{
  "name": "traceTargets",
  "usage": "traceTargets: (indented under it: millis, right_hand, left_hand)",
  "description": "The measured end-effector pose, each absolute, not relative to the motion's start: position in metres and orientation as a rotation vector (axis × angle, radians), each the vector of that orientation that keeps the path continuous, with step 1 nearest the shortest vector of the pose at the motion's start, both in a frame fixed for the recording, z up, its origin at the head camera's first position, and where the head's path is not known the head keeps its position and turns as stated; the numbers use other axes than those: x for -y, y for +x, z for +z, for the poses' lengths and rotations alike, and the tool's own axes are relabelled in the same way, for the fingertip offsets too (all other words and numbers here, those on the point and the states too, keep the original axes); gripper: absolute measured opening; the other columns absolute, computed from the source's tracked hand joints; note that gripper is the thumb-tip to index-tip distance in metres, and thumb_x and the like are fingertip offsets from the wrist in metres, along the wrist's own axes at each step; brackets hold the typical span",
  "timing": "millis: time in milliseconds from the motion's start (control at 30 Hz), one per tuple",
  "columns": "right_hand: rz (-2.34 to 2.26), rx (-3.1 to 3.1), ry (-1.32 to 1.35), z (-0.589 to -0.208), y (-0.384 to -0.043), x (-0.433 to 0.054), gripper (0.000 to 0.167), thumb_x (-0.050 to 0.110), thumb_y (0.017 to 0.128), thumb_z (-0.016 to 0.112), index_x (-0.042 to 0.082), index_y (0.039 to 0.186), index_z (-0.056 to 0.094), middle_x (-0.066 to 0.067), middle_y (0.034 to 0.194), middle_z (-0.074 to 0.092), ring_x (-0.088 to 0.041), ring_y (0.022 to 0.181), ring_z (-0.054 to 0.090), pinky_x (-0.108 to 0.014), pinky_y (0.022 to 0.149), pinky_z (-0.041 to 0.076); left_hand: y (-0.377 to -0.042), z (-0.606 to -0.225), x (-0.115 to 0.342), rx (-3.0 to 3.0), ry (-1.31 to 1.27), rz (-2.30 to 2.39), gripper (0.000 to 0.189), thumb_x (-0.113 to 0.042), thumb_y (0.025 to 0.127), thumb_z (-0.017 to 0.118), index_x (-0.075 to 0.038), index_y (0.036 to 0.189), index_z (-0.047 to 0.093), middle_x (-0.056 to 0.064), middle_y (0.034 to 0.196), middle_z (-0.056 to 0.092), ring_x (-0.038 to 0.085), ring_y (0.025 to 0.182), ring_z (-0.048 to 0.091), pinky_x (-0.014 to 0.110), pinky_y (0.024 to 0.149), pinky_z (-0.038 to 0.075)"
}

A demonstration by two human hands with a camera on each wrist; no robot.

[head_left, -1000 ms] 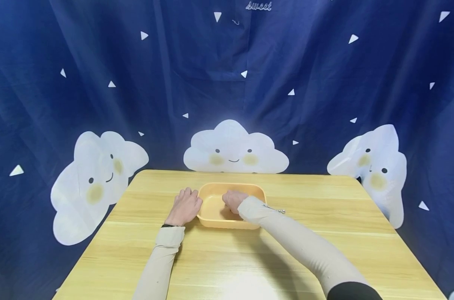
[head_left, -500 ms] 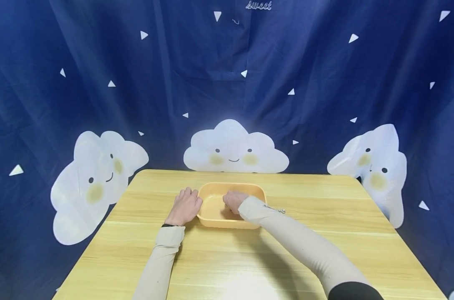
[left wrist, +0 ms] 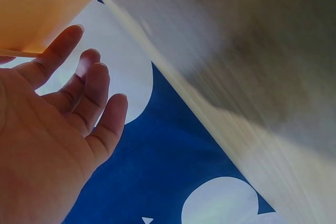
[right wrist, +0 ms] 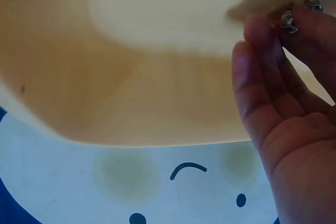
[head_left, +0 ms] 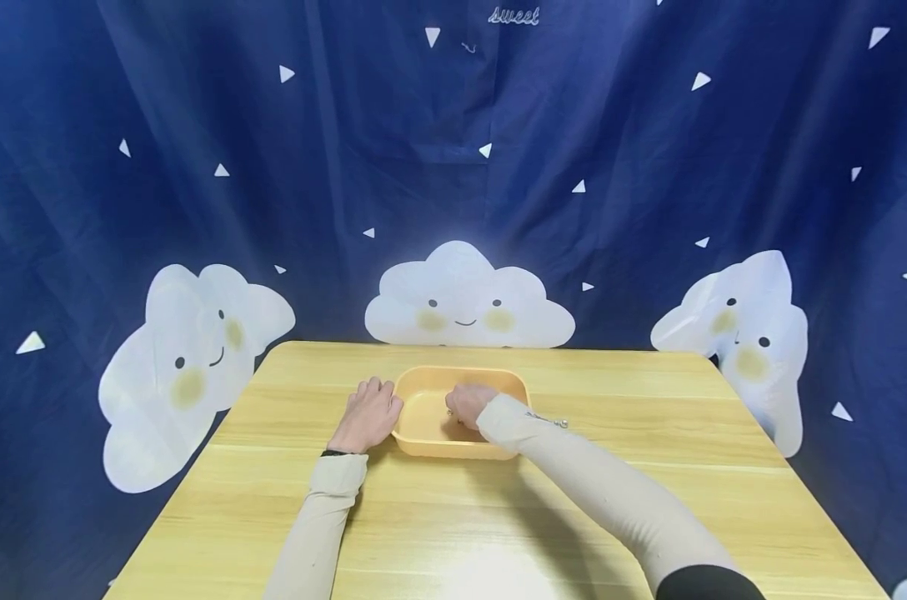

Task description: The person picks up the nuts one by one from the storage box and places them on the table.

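Note:
A yellow-orange plastic basin [head_left: 453, 450] stands on the wooden table. Beside its left end is my left hand [head_left: 367, 415], its thumb at the rim. In the left wrist view the index finger lies along the outside of the basin wall [left wrist: 37, 9]; the other fingers are loosely bent. My right hand [head_left: 471, 403] reaches down into the basin. In the right wrist view its fingertips and thumb pinch small shiny metal pieces [right wrist: 287, 20], rounded and silvery. Another silvery bit [right wrist: 314, 3] shows by the thumb. Their full shape is hidden by the fingers.
A thin silvery strand with a rounded end [head_left: 562, 422] shows beside the right sleeve, right of the basin. The pale wood table [head_left: 633, 400] extends around it. A dark blue curtain [head_left: 311, 192] with white clouds hangs behind the far edge.
The head view has shifted slightly. My right hand has moved only a little inside the basin, and more silvery glints show under its fingers. The left hand and basin stay in place.

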State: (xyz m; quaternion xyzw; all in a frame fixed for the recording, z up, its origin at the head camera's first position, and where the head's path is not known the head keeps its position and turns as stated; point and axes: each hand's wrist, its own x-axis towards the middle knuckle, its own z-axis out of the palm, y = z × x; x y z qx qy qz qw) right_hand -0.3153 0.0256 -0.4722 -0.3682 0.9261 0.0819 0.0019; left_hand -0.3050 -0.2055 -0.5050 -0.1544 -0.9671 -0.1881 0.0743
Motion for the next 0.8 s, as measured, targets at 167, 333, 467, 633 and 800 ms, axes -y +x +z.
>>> traceTargets:
  millis: [167,333,467,633,800]
  right_hand:
    - [0.206,-2.892,-1.085,-0.469,-0.315,-0.022,0.016,-0.002,0.092,0.064,0.011,0.082,0.067,-0.002,0.076,0.066,-0.007,0.061,0.046,-0.019,0.055,0.039]
    - [0.124,-2.883,-1.016,-0.468,-0.314,-0.020,0.017,-0.005,0.091,0.063,0.010,0.084,0.067,-0.002,0.076,0.065,-0.008,0.061,0.047,-0.020,0.055,0.040]
    - [0.101,-2.884,-0.991,-0.467,-0.313,-0.018,0.017,-0.006,0.089,0.065,0.010,0.083,0.066,-0.002,0.075,0.065,-0.008,0.061,0.046,-0.020,0.055,0.040]
    - [0.134,-2.895,-0.953,-0.464,-0.312,-0.016,0.016,-0.005,0.088,0.067,0.011,0.085,0.066,-0.002,0.079,0.067,-0.009,0.063,0.048,-0.021,0.058,0.042]
    - [0.201,-2.930,-0.921,-0.462,-0.313,-0.015,0.015,-0.002,0.088,0.069,0.012,0.085,0.068,-0.001,0.080,0.070,-0.010,0.064,0.050,-0.023,0.061,0.047]
  left_hand:
    - [-0.305,-0.505,0.206,2.897,-0.466,-0.567,0.025,-0.020,0.104,0.041,-0.012,0.082,0.050,0.009,0.089,0.045,0.027,0.082,0.038,0.038,0.072,0.033]
    - [-0.304,-0.504,0.205,2.894,-0.465,-0.572,0.026,-0.019,0.104,0.041,-0.012,0.081,0.049,0.009,0.089,0.045,0.028,0.081,0.038,0.038,0.071,0.032]
    - [-0.304,-0.504,0.205,2.901,-0.460,-0.569,0.026,-0.020,0.104,0.041,-0.012,0.081,0.050,0.009,0.089,0.046,0.028,0.082,0.039,0.038,0.071,0.033]
    - [-0.304,-0.504,0.205,2.901,-0.461,-0.556,0.027,-0.020,0.104,0.039,-0.012,0.081,0.050,0.009,0.089,0.046,0.028,0.081,0.039,0.037,0.070,0.033]
    - [-0.304,-0.504,0.205,2.893,-0.466,-0.555,0.027,-0.020,0.104,0.041,-0.012,0.080,0.050,0.009,0.088,0.046,0.028,0.080,0.039,0.036,0.068,0.033]
